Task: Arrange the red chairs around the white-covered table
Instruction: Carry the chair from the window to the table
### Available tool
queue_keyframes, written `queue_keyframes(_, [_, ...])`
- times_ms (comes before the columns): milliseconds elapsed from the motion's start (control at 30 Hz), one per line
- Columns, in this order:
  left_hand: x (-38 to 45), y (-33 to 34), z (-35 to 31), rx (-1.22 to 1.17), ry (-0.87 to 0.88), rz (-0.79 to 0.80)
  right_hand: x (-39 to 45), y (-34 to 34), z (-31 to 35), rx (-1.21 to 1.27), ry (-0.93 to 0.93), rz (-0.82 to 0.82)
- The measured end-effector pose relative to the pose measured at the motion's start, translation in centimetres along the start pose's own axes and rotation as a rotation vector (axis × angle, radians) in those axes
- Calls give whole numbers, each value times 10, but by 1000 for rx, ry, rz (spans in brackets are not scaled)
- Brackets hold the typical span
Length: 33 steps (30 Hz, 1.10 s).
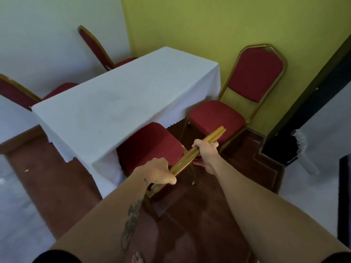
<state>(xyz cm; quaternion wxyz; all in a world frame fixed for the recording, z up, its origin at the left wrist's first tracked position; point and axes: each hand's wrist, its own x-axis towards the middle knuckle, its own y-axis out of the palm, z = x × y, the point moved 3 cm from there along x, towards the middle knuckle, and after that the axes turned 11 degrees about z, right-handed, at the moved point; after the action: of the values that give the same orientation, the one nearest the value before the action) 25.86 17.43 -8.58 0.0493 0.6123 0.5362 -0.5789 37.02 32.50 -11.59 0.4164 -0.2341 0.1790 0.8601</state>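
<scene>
A white-covered table (121, 99) fills the middle of the view. Directly below me stands a red chair (150, 147) with a gold frame, its seat partly under the table's near side. My left hand (157, 171) and my right hand (206, 151) both grip the gold top rail of its back. A second red chair (216, 116) stands to its right, by the table's right corner and near the green wall. Two more red chairs, one at the far side (95, 46) and one at the left (17, 92), sit across the table, partly hidden by it.
A green wall (190, 21) rises behind the table, and a white wall (47, 25) stands to the left. A dark door frame (296, 103) runs down on the right. The floor is red-brown tile (190, 215) edged by pale tile (19, 215).
</scene>
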Motion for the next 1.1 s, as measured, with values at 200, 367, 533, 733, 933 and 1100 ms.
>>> queue_keyframes(200, [10, -13, -5, -14, -18, -2, 22, -1, 12, -23, 18, 63])
queue_keyframes(367, [21, -22, -16, 94, -21, 63, 25, -7, 22, -127, 103, 218])
queue_keyframes(533, [34, -39, -26, 195, -12, 129, 27, -28, 45, -433, 176, 354])
queue_keyframes(733, [52, -80, -46, 77, 143, 107, 45, -76, 77, -525, 100, 270])
queue_keyframes(933, [66, -130, -126, 128, 286, -3, 56, -151, 119, -621, 23, 126])
queue_keyframes(1100, [102, -173, -220, 165, 382, -126, 82, -224, 163, -605, -16, 46])
